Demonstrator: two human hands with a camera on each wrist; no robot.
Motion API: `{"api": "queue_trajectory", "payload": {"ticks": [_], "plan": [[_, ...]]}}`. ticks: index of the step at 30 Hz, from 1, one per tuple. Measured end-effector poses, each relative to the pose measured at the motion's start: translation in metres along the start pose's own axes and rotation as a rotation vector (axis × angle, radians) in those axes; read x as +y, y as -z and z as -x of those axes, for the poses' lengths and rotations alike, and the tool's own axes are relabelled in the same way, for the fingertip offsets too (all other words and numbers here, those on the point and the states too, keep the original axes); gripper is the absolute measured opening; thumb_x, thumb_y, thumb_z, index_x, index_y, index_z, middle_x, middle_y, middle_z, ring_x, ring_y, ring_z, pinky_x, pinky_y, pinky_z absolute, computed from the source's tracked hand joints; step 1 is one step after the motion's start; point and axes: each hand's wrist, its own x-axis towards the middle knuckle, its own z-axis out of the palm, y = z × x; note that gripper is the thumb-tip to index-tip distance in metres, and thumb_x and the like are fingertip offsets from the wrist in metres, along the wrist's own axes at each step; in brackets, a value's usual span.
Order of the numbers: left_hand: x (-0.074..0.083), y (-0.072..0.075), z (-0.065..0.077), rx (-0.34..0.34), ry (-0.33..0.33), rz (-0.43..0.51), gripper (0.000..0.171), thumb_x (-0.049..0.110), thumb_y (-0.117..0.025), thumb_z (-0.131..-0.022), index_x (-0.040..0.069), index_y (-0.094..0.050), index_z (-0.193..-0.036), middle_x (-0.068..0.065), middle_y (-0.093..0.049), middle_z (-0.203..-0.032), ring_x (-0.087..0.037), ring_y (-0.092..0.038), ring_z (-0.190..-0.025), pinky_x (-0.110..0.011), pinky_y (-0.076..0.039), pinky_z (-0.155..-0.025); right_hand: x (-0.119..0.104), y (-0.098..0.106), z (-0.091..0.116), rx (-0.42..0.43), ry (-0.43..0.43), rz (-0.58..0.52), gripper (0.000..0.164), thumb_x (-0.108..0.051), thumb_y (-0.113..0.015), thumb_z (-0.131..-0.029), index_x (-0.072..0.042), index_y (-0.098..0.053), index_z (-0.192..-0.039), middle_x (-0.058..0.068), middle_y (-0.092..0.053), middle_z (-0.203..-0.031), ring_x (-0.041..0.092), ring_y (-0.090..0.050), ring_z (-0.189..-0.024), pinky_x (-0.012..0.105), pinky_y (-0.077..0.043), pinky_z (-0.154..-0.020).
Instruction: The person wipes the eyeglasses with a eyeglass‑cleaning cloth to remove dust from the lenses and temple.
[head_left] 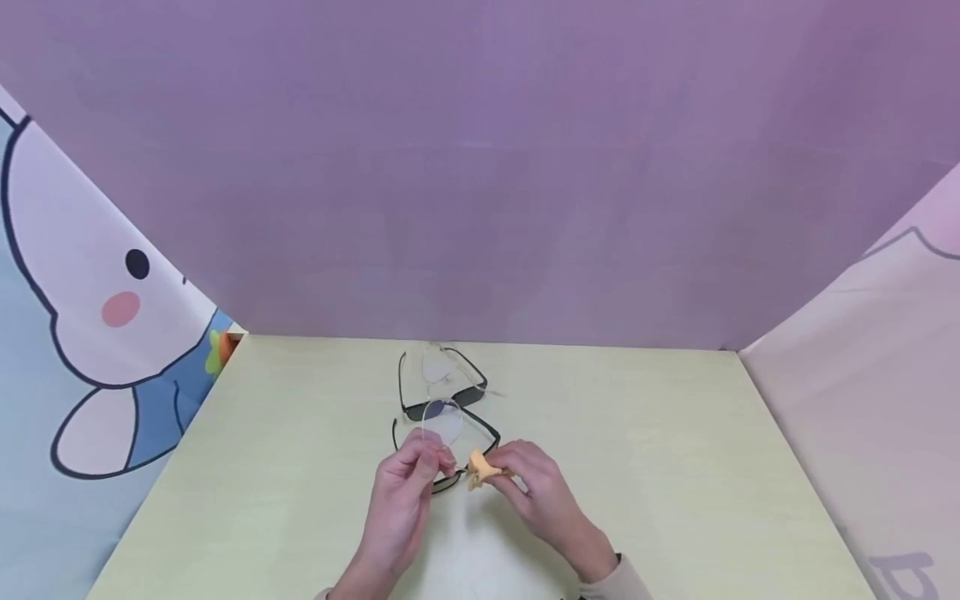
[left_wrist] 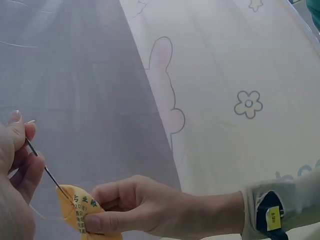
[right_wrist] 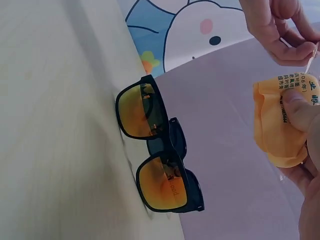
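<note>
"How do the fingers sit right now?"

"The left hand (head_left: 405, 492) pinches the thin-framed glasses (head_left: 442, 423); exactly where, the fingertips hide. The right hand (head_left: 536, 492) pinches a yellow cloth (right_wrist: 277, 120), its thumb lying on the printed side."

"And between the two?"

"A slender side arm (left_wrist: 52, 177), seemingly of those glasses, runs from the left fingers to the cloth. That's my first worry: a hard sideways pull there could bend it or strain the hinge, since the frame looks so fine."

"Could they drop?"

"Possibly. The left pinch is small and the lenses reach out beyond it, so a tug from the cloth might twist them loose."

"Onto what?"

"The glasses are held above two dark pairs: the nearer sunglasses (head_left: 447, 482) and the farther sunglasses (head_left: 471, 395), both resting on the table (head_left: 675, 467). A slip could knock lens on lens and scratch something."
</note>
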Motion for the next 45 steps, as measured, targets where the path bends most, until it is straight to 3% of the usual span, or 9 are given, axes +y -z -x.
{"api": "queue_trajectory", "payload": {"ticks": [6, 13, 21, 29, 36, 43, 45], "plan": [[0.0, 0.003, -0.001, -0.047, -0.003, -0.021, 0.033, 0.003, -0.05, -0.107, 0.02, -0.074, -0.092, 0.007, -0.056, -0.097, -0.006, -0.058, -0.09, -0.019, -0.054, -0.082, 0.004, 0.001, 0.006, 0.005, -0.024, -0.026, 0.012, -0.016, -0.072, -0.095, -0.005, -0.071, -0.101, 0.006, -0.073, -0.098, 0.019, -0.069, -0.088, 0.02, -0.056, -0.084], [-0.003, 0.008, -0.001, -0.124, 0.037, -0.051, 0.033, 0.003, -0.045, -0.108, 0.02, -0.072, -0.098, 0.006, -0.053, -0.1, -0.007, -0.054, -0.095, -0.021, -0.052, -0.087, 0.006, -0.001, 0.012, 0.0, -0.057, -0.039, 0.013, -0.008, -0.076, -0.09, -0.004, -0.071, -0.102, 0.007, -0.073, -0.099, 0.02, -0.07, -0.089, 0.02, -0.057, -0.085], [-0.01, 0.012, 0.002, -0.173, 0.039, -0.061, 0.029, 0.001, -0.047, -0.107, 0.017, -0.067, -0.095, 0.007, -0.052, -0.098, -0.007, -0.062, -0.097, -0.022, -0.053, -0.087, 0.008, -0.002, 0.02, 0.026, -0.1, -0.08, 0.023, 0.002, -0.08, -0.082, -0.002, -0.075, -0.104, 0.013, -0.075, -0.103, 0.024, -0.073, -0.092, 0.019, -0.058, -0.082], [-0.01, 0.012, 0.004, -0.203, 0.058, -0.044, 0.03, 0.0, -0.046, -0.107, 0.016, -0.07, -0.098, 0.006, -0.052, -0.098, -0.006, -0.058, -0.094, -0.019, -0.052, -0.083, 0.01, 0.007, 0.018, 0.215, -0.213, -0.149, 0.03, 0.014, -0.077, -0.078, 0.001, -0.076, -0.105, 0.018, -0.075, -0.105, 0.013, -0.07, -0.089, 0.017, -0.057, -0.077], [-0.014, 0.014, 0.006, -0.271, 0.074, -0.038, 0.029, 0.0, -0.044, -0.108, 0.012, -0.069, -0.1, 0.006, -0.056, -0.099, -0.007, -0.059, -0.095, -0.019, -0.051, -0.084, 0.011, 0.013, 0.0, 0.417, -0.364, -0.078, 0.027, 0.014, -0.074, -0.085, 0.002, -0.076, -0.109, 0.017, -0.076, -0.107, 0.009, -0.07, -0.106, 0.022, -0.055, -0.097], [-0.014, 0.012, 0.006, -0.354, 0.098, -0.068, 0.022, -0.001, -0.044, -0.106, -0.015, -0.057, -0.095, 0.005, -0.054, -0.098, -0.009, -0.055, -0.094, -0.021, -0.051, -0.083, 0.018, 0.012, -0.014, 0.511, -0.463, -0.06, 0.027, 0.01, -0.073, -0.089, 0.003, -0.076, -0.114, 0.015, -0.076, -0.111, 0.008, -0.069, -0.109, 0.022, -0.054, -0.097], [-0.015, 0.012, 0.006, -0.386, 0.099, -0.075, 0.023, -0.001, -0.043, -0.106, -0.017, -0.054, -0.093, 0.004, -0.054, -0.099, -0.01, -0.056, -0.095, -0.022, -0.051, -0.084, 0.02, 0.012, -0.017, 0.522, -0.467, -0.061, 0.026, 0.009, -0.073, -0.089, 0.003, -0.076, -0.113, 0.016, -0.076, -0.111, 0.007, -0.069, -0.108, 0.021, -0.054, -0.096]]}}
